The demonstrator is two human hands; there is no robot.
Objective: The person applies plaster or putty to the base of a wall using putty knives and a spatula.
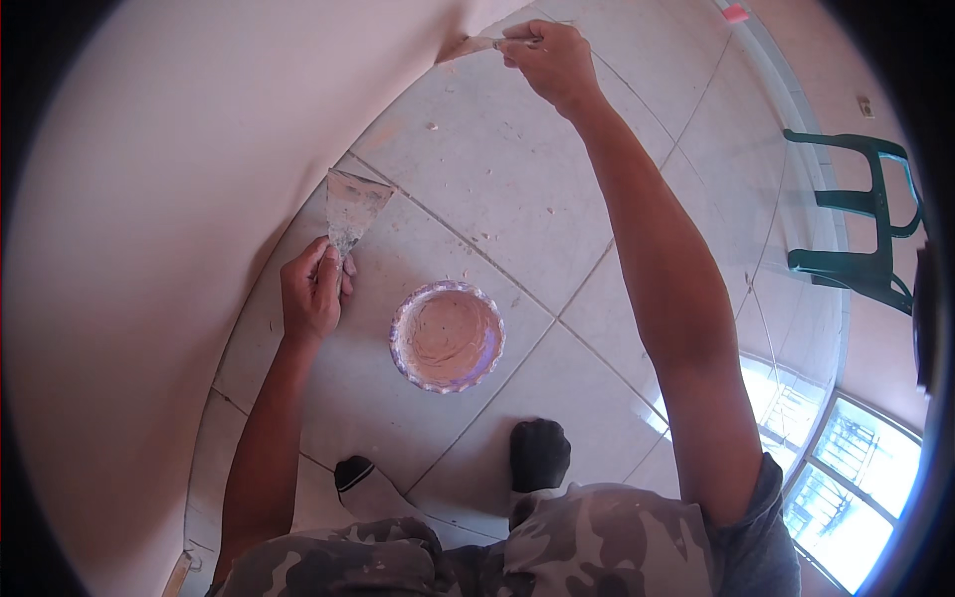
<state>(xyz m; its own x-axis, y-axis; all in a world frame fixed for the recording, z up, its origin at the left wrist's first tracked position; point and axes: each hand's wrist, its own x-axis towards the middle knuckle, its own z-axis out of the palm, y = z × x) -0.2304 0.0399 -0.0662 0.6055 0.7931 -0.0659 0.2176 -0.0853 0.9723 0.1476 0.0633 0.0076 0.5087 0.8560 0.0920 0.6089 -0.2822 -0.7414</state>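
My left hand [316, 284] is closed round the handle of a broad putty knife [355, 204], its blade pointing away from me and smeared with pinkish filler. Stretched far forward, my right hand [553, 62] grips a second putty knife [470, 47], whose blade meets the foot of the pale wall [199, 179]. Between my arms, on the floor, stands a round tub [399, 343] with a scalloped purple-and-white rim, holding pinkish filler [448, 328].
Crumbs of filler [485, 237] lie scattered on the white tiled floor [617, 318]. My feet in dark socks [540, 455] are just behind the tub. To the right are a green plastic chair [865, 204] and a bright window [851, 478]. A pink object [735, 13] lies far right.
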